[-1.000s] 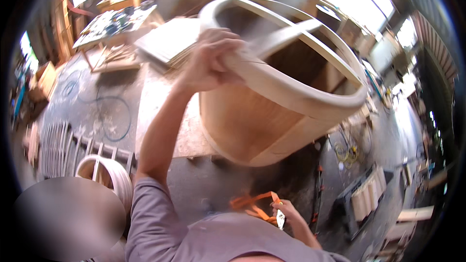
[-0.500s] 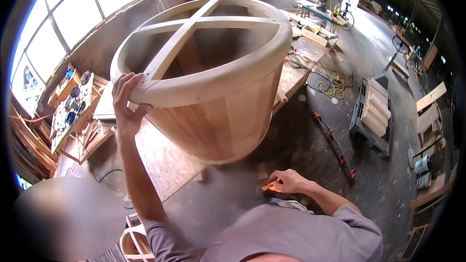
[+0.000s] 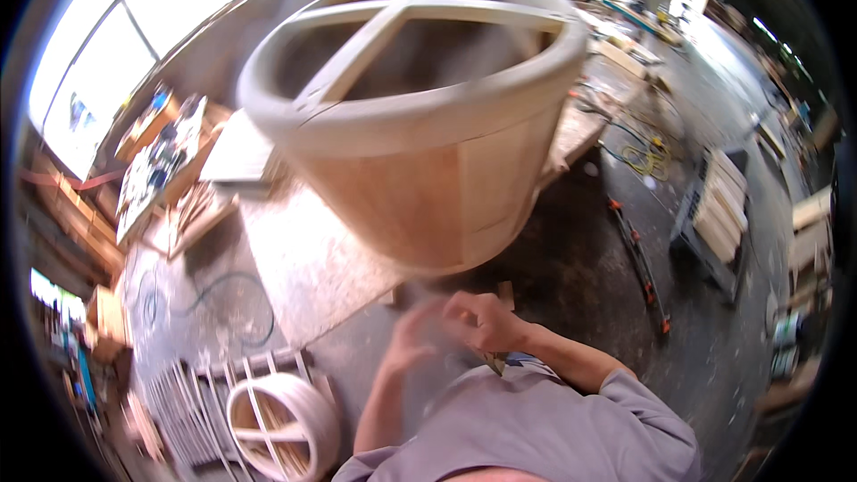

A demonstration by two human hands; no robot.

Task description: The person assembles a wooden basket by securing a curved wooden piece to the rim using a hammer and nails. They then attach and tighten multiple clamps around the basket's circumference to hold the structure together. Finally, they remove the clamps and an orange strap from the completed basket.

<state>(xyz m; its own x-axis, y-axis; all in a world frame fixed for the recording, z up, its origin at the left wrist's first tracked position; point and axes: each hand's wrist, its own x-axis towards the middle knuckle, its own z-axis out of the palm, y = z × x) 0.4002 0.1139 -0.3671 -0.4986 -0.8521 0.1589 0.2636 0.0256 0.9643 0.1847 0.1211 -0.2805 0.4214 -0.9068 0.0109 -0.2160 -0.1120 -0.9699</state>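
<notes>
A large round wooden tub-shaped frame (image 3: 415,187), with pale staves, a thick rounded rim and a crossed brace over its top, stands on the workbench ahead of me. My left hand (image 3: 416,332) is off the rim, in front of my body, and motion smears its fingers. Just to its right, my right hand (image 3: 486,321) has its fingers curled together; whatever they hold is hidden. The two hands are close to each other, below the frame's near side. Neither touches the frame.
The workbench top (image 3: 312,259) extends left of the frame. A smaller braced wooden ring (image 3: 321,424) stands at the lower left. An orange-and-black bar clamp (image 3: 638,263) lies on the floor at right, near a dark crate (image 3: 692,232) of wood pieces. A yellow cable (image 3: 656,156) lies coiled beyond.
My left hand has let go of the rim and come down beside my right hand. The right hand has risen slightly to the left; the orange thing at its fingers no longer shows.
</notes>
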